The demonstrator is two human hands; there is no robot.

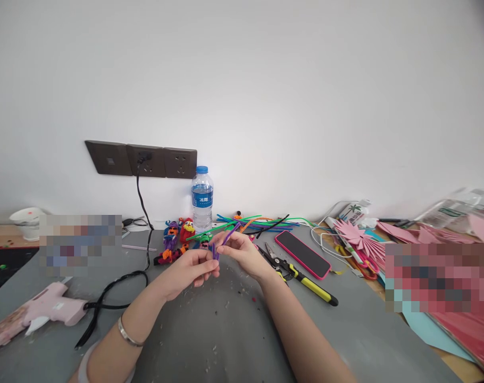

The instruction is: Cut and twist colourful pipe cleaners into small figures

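Note:
Both hands meet over the middle of the grey table (186,340). My left hand (194,270) is closed, pinching the lower part of a purple pipe cleaner (231,232). With fingers bent together, my right hand (242,251) grips the same pipe cleaner higher up, where one end sticks out toward the upper right. Just behind the hands lies a pile of coloured pipe cleaners (282,225). Several small pipe-cleaner figures (187,229) stand to the left of that pile. Yellow-and-black pliers (311,286) lie to the right of my right hand.
A pink-cased phone (302,254) rests beyond the pliers. Against the wall stands a water bottle (202,199). At the left is a pink glue gun (46,309) with a black cord (100,306). Pink folded paper (357,239) and white cables (325,242) crowd the right side.

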